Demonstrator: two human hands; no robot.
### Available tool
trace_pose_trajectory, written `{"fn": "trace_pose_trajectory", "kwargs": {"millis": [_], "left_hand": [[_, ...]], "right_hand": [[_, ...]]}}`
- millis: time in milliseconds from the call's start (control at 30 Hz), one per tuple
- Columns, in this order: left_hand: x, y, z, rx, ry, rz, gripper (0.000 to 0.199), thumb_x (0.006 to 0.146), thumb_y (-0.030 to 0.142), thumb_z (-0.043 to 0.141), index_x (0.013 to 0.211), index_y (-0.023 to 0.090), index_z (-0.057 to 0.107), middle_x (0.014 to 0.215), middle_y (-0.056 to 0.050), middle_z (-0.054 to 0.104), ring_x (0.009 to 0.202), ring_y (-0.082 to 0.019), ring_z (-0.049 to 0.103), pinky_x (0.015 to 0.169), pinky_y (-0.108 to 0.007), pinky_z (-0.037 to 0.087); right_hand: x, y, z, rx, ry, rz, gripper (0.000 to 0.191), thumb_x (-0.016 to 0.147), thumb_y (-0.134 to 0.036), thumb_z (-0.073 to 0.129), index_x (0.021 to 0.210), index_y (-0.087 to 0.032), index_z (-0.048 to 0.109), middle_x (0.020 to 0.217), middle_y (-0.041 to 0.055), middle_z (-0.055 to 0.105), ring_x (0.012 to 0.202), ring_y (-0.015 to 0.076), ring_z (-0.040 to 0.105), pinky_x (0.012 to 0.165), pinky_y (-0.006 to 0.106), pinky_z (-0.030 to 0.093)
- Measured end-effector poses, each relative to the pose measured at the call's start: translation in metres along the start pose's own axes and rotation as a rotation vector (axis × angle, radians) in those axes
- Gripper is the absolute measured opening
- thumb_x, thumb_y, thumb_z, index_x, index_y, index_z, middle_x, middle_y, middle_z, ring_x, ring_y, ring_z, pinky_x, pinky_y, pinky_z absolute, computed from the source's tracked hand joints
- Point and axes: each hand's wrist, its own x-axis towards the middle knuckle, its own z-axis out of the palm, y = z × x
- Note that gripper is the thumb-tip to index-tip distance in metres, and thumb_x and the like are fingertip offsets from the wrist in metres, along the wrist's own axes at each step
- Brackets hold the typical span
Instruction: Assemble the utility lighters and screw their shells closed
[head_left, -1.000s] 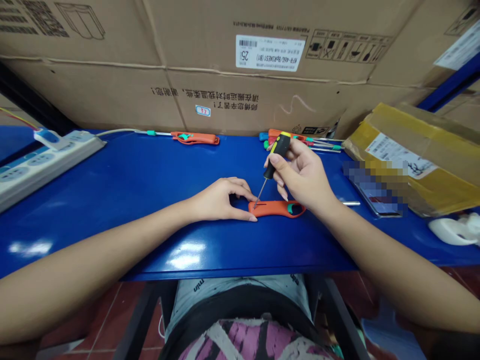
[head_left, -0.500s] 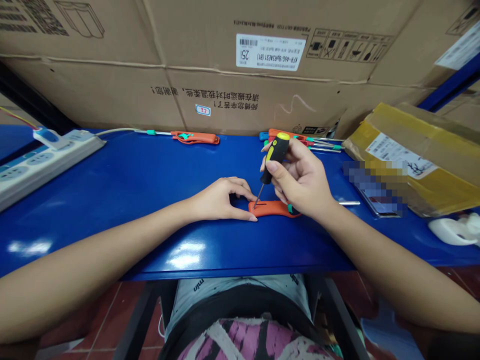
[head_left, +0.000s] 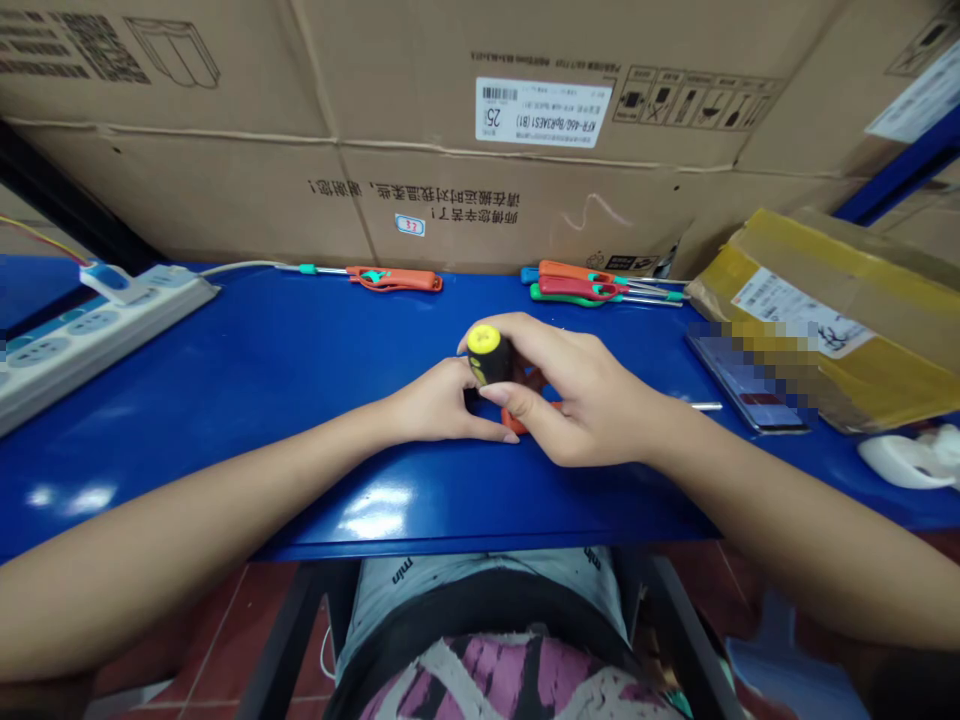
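Observation:
My right hand (head_left: pixel 581 385) is wrapped round a black and yellow screwdriver (head_left: pixel 486 355), whose yellow end faces up toward the camera. The screwdriver's shaft and tip are hidden below its handle. Under my right hand lies an orange lighter (head_left: pixel 517 422), mostly covered, with its metal tube (head_left: pixel 706 406) sticking out to the right past my wrist. My left hand (head_left: pixel 450 405) holds the left end of the orange lighter between thumb and fingers, its fingertips partly hidden behind the screwdriver.
An orange lighter (head_left: pixel 397 280) lies along the back, with several coloured lighters (head_left: pixel 577 287) right of it. A power strip (head_left: pixel 97 325) is at left. On the right are a phone (head_left: pixel 750 385), a yellow-taped box (head_left: pixel 840 320) and a white object (head_left: pixel 904 461). Cardboard stands behind.
My right hand has moved left and down with the screwdriver, which now stands more upright and hides its shaft. My left hand has barely moved and keeps its hold on the lighter.

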Motion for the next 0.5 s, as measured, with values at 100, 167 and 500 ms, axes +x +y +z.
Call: {"fn": "trace_pose_trajectory", "kwargs": {"millis": [100, 167, 500], "left_hand": [[0.0, -0.001, 0.0, -0.054, -0.021, 0.035, 0.03, 0.077, 0.035, 0.084, 0.096, 0.016, 0.071, 0.103, -0.006, 0.075, 0.103, -0.024, 0.069, 0.094, -0.036, 0.055], [0.0, -0.001, 0.0, -0.061, -0.017, 0.031, 0.035, 0.076, 0.036, 0.085, 0.101, 0.016, 0.072, 0.108, -0.007, 0.075, 0.106, -0.025, 0.069, 0.095, -0.037, 0.055], [-0.001, -0.001, 0.001, 0.005, -0.026, -0.018, 0.037, 0.074, 0.041, 0.086, 0.101, 0.017, 0.078, 0.108, -0.008, 0.078, 0.107, -0.026, 0.07, 0.1, -0.041, 0.053]], "right_hand": [[0.005, 0.001, 0.003, -0.014, -0.006, -0.031, 0.025, 0.102, -0.026, 0.049, 0.125, -0.017, 0.05, 0.113, 0.0096, 0.067, 0.101, 0.0198, 0.065, 0.086, 0.033, 0.056], [0.006, 0.003, 0.003, -0.008, 0.003, -0.03, 0.024, 0.101, -0.024, 0.05, 0.123, -0.016, 0.05, 0.11, 0.0089, 0.067, 0.099, 0.0192, 0.065, 0.084, 0.032, 0.055], [-0.002, 0.019, 0.005, 0.23, 0.133, 0.253, 0.032, 0.092, -0.043, 0.069, 0.107, -0.024, 0.049, 0.084, -0.0019, 0.055, 0.059, 0.0084, 0.052, 0.044, 0.019, 0.041]]}}
